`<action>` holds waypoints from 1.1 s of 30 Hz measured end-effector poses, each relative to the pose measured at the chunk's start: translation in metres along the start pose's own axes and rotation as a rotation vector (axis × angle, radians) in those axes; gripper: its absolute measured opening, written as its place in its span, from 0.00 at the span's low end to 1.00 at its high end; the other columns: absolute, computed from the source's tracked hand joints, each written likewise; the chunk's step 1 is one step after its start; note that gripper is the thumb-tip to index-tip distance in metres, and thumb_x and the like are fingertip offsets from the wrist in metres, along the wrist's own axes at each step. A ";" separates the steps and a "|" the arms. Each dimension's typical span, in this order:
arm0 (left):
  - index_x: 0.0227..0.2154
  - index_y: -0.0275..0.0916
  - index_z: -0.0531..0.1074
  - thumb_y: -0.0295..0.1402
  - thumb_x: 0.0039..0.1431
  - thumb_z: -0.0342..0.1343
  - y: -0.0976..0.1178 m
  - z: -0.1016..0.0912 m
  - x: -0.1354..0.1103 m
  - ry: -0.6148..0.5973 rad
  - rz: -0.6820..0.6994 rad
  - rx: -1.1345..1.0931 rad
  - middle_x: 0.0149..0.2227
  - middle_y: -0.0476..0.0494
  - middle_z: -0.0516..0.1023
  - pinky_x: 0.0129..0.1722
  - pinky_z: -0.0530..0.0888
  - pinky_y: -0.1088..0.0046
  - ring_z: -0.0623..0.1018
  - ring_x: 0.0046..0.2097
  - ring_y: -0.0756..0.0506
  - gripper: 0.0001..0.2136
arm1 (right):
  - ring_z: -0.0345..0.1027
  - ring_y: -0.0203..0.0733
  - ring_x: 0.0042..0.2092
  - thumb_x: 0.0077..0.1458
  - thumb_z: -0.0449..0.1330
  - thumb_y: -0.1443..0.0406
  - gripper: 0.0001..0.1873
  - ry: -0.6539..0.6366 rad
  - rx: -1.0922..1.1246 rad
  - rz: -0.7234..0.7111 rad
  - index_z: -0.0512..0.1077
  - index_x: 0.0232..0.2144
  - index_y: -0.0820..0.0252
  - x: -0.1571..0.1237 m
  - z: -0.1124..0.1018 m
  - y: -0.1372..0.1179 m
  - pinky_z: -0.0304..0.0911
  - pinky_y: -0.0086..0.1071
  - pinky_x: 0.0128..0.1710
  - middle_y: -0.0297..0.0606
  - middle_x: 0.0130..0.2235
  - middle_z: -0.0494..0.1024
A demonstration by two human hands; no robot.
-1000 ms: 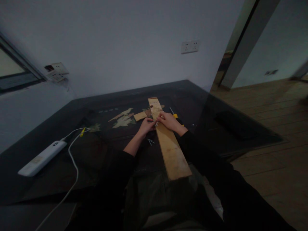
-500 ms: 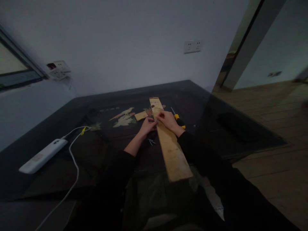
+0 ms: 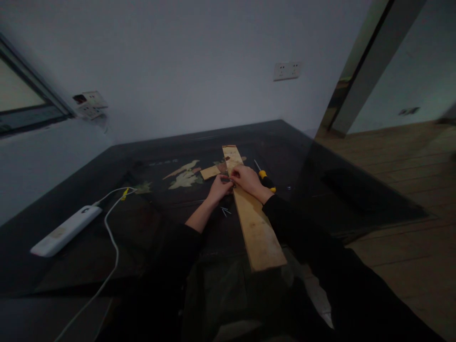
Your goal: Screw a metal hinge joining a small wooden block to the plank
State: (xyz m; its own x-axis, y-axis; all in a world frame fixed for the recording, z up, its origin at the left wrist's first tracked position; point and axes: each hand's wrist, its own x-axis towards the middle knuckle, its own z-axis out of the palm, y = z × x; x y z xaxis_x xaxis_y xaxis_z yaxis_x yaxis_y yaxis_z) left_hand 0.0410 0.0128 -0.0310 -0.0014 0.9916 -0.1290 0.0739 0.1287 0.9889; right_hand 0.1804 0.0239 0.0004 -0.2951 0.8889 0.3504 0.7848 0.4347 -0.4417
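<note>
Screwdriver [image 3: 265, 179], nails [image 3: 224, 211] flank left hand [image 3: 220, 187] and right hand [image 3: 247, 179], joined on plank [image 3: 256, 228]; grip unclear.

Wood: one long plank [image 3: 257, 228] and one small offcut [image 3: 209, 172], two pieces in all. Tools: one screwdriver [image 3: 265, 178] with a yellow-and-black handle, and loose small metal pins [image 3: 224, 211] beside the plank, at least two, the exact count unreadable in the dim light. Electrical: one white power strip [image 3: 66, 230] with one white cable [image 3: 107, 223], one pair of wall sockets [image 3: 287, 71] on the far wall and two more socket plates [image 3: 88, 104] at the left. Hands: two, the left hand [image 3: 220, 187] and the right hand [image 3: 247, 178], both of one person, over one dark table [image 3: 285, 142].
</note>
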 end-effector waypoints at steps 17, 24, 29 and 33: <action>0.35 0.40 0.63 0.25 0.52 0.57 0.000 0.001 0.000 -0.013 0.087 0.039 0.30 0.50 0.72 0.27 0.72 0.77 0.74 0.27 0.52 0.10 | 0.70 0.42 0.40 0.61 0.54 0.64 0.12 -0.042 0.052 -0.040 0.77 0.34 0.62 -0.003 -0.010 -0.001 0.57 0.30 0.39 0.44 0.38 0.79; 0.34 0.39 0.65 0.26 0.50 0.57 -0.001 0.000 -0.001 -0.039 0.113 0.067 0.30 0.51 0.72 0.24 0.70 0.81 0.73 0.26 0.53 0.09 | 0.70 0.41 0.39 0.59 0.57 0.64 0.10 0.006 0.096 -0.009 0.77 0.33 0.63 -0.002 -0.005 0.001 0.57 0.30 0.38 0.43 0.37 0.79; 0.34 0.38 0.67 0.26 0.49 0.57 0.001 0.000 -0.002 -0.045 0.122 0.070 0.31 0.49 0.74 0.25 0.71 0.79 0.73 0.28 0.52 0.08 | 0.68 0.38 0.35 0.58 0.58 0.63 0.08 0.051 0.183 -0.004 0.75 0.32 0.62 -0.003 -0.001 0.002 0.56 0.29 0.35 0.40 0.34 0.78; 0.32 0.38 0.67 0.25 0.49 0.56 0.003 0.001 -0.003 -0.046 0.109 0.044 0.29 0.51 0.72 0.25 0.70 0.80 0.72 0.26 0.53 0.07 | 0.66 0.37 0.32 0.57 0.58 0.64 0.07 0.066 0.221 -0.022 0.73 0.31 0.61 -0.001 0.000 0.004 0.56 0.29 0.34 0.37 0.32 0.77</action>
State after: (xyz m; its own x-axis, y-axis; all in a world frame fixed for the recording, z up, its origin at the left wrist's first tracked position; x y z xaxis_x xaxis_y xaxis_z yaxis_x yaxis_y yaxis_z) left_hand 0.0424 0.0101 -0.0277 0.0547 0.9982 -0.0254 0.1149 0.0190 0.9932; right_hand 0.1839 0.0244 -0.0019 -0.2683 0.8708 0.4121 0.6384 0.4810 -0.6008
